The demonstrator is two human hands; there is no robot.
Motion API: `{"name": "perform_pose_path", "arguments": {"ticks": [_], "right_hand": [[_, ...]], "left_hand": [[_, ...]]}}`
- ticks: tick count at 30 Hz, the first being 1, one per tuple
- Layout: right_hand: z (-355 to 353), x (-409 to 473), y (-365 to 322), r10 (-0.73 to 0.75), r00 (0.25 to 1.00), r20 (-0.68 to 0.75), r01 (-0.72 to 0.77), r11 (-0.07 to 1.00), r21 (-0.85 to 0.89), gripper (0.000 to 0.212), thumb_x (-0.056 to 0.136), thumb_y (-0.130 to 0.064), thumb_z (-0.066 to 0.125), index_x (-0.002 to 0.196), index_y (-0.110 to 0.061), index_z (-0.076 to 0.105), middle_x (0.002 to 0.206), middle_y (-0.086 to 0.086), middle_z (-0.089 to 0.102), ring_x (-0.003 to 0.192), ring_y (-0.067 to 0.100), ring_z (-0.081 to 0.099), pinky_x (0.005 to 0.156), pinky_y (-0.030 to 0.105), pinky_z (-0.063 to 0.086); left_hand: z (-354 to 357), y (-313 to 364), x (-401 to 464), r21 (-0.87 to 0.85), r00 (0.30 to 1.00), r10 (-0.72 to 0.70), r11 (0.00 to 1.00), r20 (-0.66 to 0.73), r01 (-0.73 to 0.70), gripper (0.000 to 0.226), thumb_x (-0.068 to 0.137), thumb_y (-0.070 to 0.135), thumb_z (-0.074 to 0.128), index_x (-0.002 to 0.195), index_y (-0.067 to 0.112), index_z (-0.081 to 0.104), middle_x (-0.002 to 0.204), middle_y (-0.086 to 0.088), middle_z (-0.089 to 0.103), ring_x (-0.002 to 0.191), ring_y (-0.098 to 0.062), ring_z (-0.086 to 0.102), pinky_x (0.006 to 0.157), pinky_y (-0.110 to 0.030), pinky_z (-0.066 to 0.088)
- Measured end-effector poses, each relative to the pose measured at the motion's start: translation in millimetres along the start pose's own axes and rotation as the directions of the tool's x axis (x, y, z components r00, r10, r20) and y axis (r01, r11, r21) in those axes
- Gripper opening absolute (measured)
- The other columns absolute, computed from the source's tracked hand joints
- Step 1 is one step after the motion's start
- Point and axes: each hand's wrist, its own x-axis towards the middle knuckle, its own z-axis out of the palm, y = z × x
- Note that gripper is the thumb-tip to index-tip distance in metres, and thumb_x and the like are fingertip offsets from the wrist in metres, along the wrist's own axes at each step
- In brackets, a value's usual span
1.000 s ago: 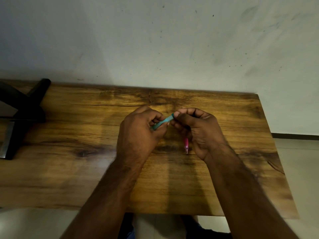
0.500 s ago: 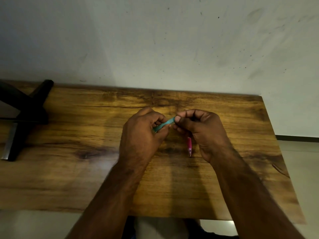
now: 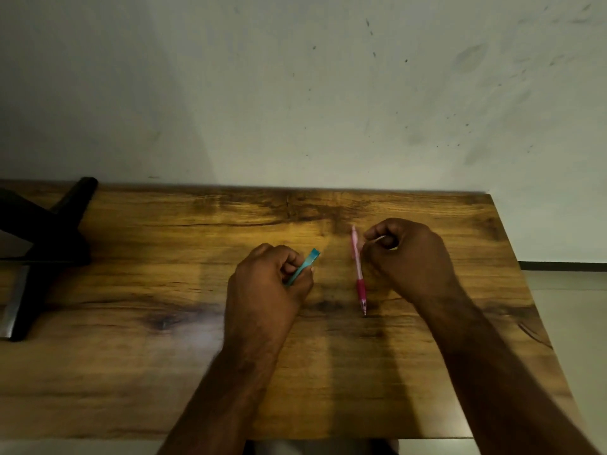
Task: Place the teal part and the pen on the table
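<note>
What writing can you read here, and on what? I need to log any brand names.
None can be read. The pink pen on the wooden table and the teal piece gripped by the left hand show no legible print; the wall carries only smudges.

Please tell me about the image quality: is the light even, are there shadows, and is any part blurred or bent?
Head view: dim light, brightest mid-table; the left hand with its teal piece and the right hand beside the pink pen look dark, with faint shadow bands beneath; the left forearm is blurred; the table's far edge bends slightly from the wide lens.
</note>
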Motion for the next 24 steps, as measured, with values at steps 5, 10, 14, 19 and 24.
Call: {"name": "perform_pose_path", "arguments": {"ticks": [5, 10, 14, 19, 24], "right_hand": [[16, -3, -3, -0.005, 1.000, 0.002, 0.005, 0.984, -0.176, 0.020, 0.082, -0.035, 0.082, 0.096, -0.032, 0.067, 0.079, -0.011, 0.071, 0.072, 0.005, 0.065, 0.059, 0.020, 0.044], [18, -3, -10, -0.006, 1.000, 0.007, 0.008, 0.962, -0.273, 0.028, 0.084, -0.031, 0.080, 0.109, -0.026, 0.068, 0.095, -0.002, 0.075, 0.090, 0.021, 0.070, 0.077, 0.028, 0.052], [19, -6, -12, -0.003, 1.000, 0.014, 0.006, 0.964, -0.266, 0.029, 0.085, -0.028, 0.077, 0.112, -0.023, 0.068, 0.098, 0.000, 0.075, 0.094, 0.024, 0.070, 0.082, 0.033, 0.055], [18, -7, -5, 0.005, 1.000, 0.022, -0.002, 0.989, -0.150, 0.027, 0.080, -0.026, 0.080, 0.104, -0.028, 0.069, 0.089, -0.009, 0.073, 0.085, 0.014, 0.068, 0.068, 0.024, 0.047], [15, -11, -1, 0.139, 0.988, 0.071, -0.148, 0.980, 0.130, 0.016, 0.077, -0.022, 0.081, 0.090, -0.028, 0.073, 0.075, -0.007, 0.074, 0.073, 0.014, 0.072, 0.074, 0.044, 0.062]], "left_hand": [[-2, -5, 8, 0.043, 0.999, -0.036, 0.998, 0.022, 0.035, 0.012, 0.079, 0.025, 0.085, 0.086, 0.025, 0.075, 0.082, 0.013, 0.065, 0.072, -0.001, 0.060, 0.063, -0.025, 0.052], [1, 13, 16, 0.067, 0.995, -0.089, 0.994, 0.042, 0.086, 0.011, 0.081, 0.030, 0.083, 0.087, 0.028, 0.075, 0.083, 0.014, 0.065, 0.071, 0.002, 0.058, 0.059, -0.012, 0.036], [3, 21, 9, 0.095, 0.992, -0.109, 0.990, 0.057, 0.103, 0.011, 0.082, 0.033, 0.082, 0.089, 0.028, 0.075, 0.086, 0.013, 0.065, 0.074, 0.000, 0.059, 0.062, -0.015, 0.042], [7, 20, 4, 0.146, 0.989, -0.129, 0.982, 0.075, 0.117, 0.011, 0.082, 0.035, 0.081, 0.086, 0.033, 0.071, 0.086, 0.016, 0.061, 0.072, 0.004, 0.054, 0.058, -0.010, 0.031], [4, 24, 3, 0.173, 0.987, -0.133, 0.978, 0.086, 0.116, 0.012, 0.083, 0.035, 0.081, 0.088, 0.032, 0.071, 0.089, 0.013, 0.062, 0.076, -0.001, 0.057, 0.059, -0.012, 0.032]]}}
